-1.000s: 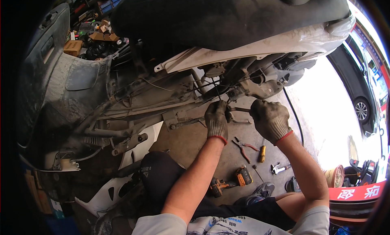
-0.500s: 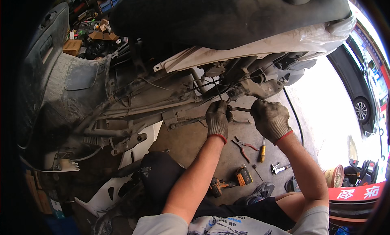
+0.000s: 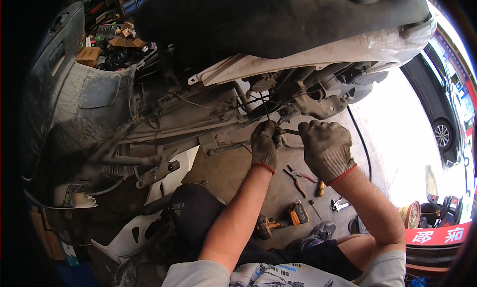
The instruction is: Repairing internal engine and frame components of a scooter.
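A dusty scooter, its frame [image 3: 223, 125] and cables exposed, lies across my view beneath a black seat [image 3: 278, 24] and white side panel [image 3: 298, 63]. My gloved left hand [image 3: 264, 143] is closed at the lower end of a thin dark cable [image 3: 267, 108], beside a metal frame joint; what its fingers grip is mostly hidden. My gloved right hand [image 3: 328, 148] is wrapped round the handle of a dark bar-like tool [image 3: 292, 132], which reaches leftward to my left hand. The tool's far end is hidden among the fingers and parts.
On the floor below lie pliers [image 3: 295, 178], a yellow-handled screwdriver [image 3: 321, 189], a cordless drill [image 3: 268, 226], a silver tool [image 3: 339, 204] and a loose white panel [image 3: 124, 245]. A dark car [image 3: 430, 108] stands outside at right. Cluttered boxes [image 3: 88, 56] fill the back left.
My right hand has shifted slightly left with the tool, now covering more of the screwdriver. My left hand has moved a little up and left. Little else differs.
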Available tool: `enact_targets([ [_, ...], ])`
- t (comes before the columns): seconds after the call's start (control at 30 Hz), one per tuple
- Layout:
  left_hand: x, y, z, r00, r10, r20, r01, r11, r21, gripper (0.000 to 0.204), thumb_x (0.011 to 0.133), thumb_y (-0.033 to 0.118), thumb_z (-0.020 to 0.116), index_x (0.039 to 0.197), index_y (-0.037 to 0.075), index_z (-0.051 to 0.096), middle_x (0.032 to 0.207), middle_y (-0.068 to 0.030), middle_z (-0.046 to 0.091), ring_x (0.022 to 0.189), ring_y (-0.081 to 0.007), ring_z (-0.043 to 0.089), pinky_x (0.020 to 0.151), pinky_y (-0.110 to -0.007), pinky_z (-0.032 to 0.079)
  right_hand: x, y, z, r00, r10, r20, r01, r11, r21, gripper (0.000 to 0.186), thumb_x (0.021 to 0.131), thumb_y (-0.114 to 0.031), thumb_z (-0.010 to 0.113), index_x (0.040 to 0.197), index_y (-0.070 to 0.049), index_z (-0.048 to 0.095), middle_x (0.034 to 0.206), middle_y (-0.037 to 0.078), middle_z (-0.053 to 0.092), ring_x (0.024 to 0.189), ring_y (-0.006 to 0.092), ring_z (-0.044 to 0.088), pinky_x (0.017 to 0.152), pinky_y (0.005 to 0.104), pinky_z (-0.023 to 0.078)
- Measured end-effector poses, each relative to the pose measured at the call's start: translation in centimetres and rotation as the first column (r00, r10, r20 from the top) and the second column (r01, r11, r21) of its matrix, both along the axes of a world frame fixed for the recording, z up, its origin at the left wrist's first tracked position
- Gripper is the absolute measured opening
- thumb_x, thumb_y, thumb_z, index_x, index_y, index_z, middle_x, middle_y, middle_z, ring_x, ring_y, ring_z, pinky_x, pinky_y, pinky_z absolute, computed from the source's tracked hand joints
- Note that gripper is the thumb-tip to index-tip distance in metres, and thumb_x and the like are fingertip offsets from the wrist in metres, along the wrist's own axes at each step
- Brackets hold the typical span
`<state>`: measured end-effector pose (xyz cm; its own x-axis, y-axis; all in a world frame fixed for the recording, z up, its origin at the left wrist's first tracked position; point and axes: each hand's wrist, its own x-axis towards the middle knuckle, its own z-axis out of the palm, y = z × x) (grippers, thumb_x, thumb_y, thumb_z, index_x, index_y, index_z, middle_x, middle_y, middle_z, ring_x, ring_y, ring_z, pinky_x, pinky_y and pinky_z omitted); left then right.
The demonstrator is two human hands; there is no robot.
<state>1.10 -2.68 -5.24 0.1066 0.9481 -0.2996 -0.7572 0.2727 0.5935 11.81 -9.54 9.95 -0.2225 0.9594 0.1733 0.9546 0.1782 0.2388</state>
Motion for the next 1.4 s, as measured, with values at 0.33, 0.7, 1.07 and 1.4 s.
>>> enact_targets([
  [0.33, -0.4, 0.1, -0.1, 0.996, -0.012, 0.084, 0.013, 1.0, -0.019, 0.011, 0.095, 0.015, 0.055, 0.086, 0.01, 0.057, 0.068, 0.0001, 0.057, 0.048, -0.0055, 0.048, 0.039, -0.017, 0.035, 0.7, 0.9, 0.3, 0.995, 0.093, 0.03, -0.093, 0.996, -0.003, 0.01, 0.081, -0.012, 0.056, 0.089, -0.009, 0.062, 0.074, 0.012, 0.065, 0.072, 0.0301, 0.066, 0.058, 0.041, 0.051],
  [0.7, 0.2, 0.3, 1.0, 0.963, 0.099, -0.252, -0.083, 0.994, 0.076, 0.008, 0.092, 0.013, 0.057, 0.087, 0.007, 0.058, 0.068, -0.0009, 0.057, 0.05, -0.0094, 0.052, 0.043, -0.022, 0.035, 5.4, 2.1, -5.9, 0.894, -0.091, -0.439, 0.027, 0.988, -0.149, 0.018, 0.089, -0.021, 0.051, 0.098, -0.016, 0.066, 0.091, 0.01, 0.069, 0.087, 0.0312, 0.066, 0.072, 0.0416, 0.053],
  [1.07, 0.5, 0.5, 0.8, 0.943, 0.108, -0.316, -0.083, 0.992, 0.091, 0.012, 0.091, 0.015, 0.057, 0.082, 0.006, 0.057, 0.07, -0.0012, 0.056, 0.056, -0.009, 0.047, 0.052, -0.025, 0.038, 4.1, 1.9, -5.8, 0.921, -0.221, -0.321, 0.187, 0.973, -0.134, 0.023, 0.09, -0.032, 0.055, 0.09, -0.012, 0.066, 0.082, 0.013, 0.068, 0.079, 0.0333, 0.066, 0.068, 0.0438, 0.051],
  [1.4, 0.4, 0.4, 0.7, 0.937, 0.098, -0.334, -0.071, 0.993, 0.092, 0.013, 0.091, 0.016, 0.057, 0.084, 0.005, 0.059, 0.071, 0.001, 0.054, 0.059, -0.0081, 0.047, 0.052, -0.025, 0.038, 4.8, 2.5, -7.5, 0.844, -0.333, -0.421, 0.217, 0.929, -0.3, 0.032, 0.091, -0.039, 0.048, 0.094, -0.015, 0.068, 0.095, 0.011, 0.068, 0.094, 0.0331, 0.064, 0.076, 0.0429, 0.051],
])
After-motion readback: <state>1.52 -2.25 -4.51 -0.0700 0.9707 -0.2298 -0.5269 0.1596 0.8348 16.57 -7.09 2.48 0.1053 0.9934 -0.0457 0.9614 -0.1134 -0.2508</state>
